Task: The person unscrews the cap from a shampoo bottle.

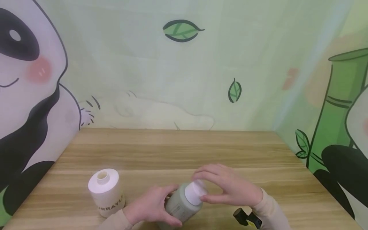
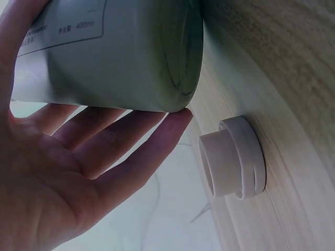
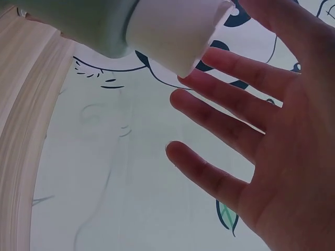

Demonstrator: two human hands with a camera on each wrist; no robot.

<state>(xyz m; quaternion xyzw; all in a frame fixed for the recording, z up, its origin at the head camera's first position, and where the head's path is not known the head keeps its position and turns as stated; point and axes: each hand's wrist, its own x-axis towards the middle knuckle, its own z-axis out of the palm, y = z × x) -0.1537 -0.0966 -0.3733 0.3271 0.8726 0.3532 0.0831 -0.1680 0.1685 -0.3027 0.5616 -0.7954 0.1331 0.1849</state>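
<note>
My left hand [image 1: 152, 204] grips a grey-green shampoo bottle [image 1: 181, 207] around its body, thumb on the near side. The bottle tilts, its white cap [image 1: 196, 192] leaning up toward the right. At that cap is my right hand [image 1: 228, 185], with thumb and foremost fingers on either side of it. In the right wrist view, the ring and little fingers [image 3: 207, 167] stretch out clear of the cap. Below the tilted bottle in the left wrist view, a hollow, stepped white cap-like piece [image 2: 235, 159] stands on the table.
A white bottle [image 1: 106, 195] with a bare neck and dark lettering stands left of my left hand on the wooden table [image 1: 178, 150]. Beside my right sleeve is a small black object [image 1: 247, 218], its kind unclear. A panda-printed cloth [image 1: 138, 64] hangs behind the table.
</note>
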